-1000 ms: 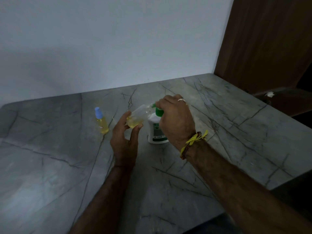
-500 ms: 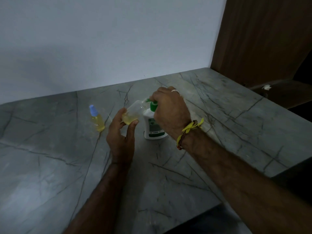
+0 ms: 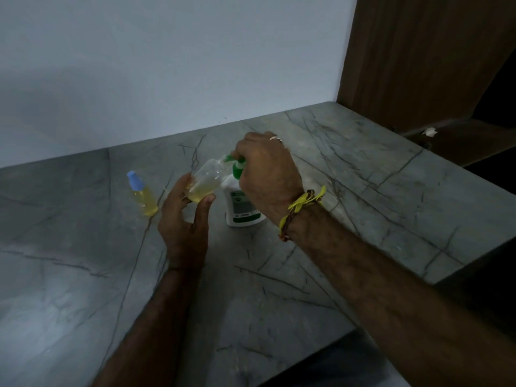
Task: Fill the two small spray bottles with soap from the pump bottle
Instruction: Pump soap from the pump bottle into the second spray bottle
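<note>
Yellow soap pools low in the uncapped spray bottle (image 3: 205,181), which the left hand (image 3: 184,219) grips tilted so its mouth meets the nozzle of the pump bottle (image 3: 241,202), the right hand (image 3: 266,177) curled over the pump head to press, mid-counter.

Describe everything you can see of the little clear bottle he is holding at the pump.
The small clear bottle looks like transparent plastic, capless, with yellowish soap pooled in its lower part. It is tilted, its open neck against the green nozzle of the white pump bottle. The left hand grips its base with fingers and thumb, holding it off the table.
</note>
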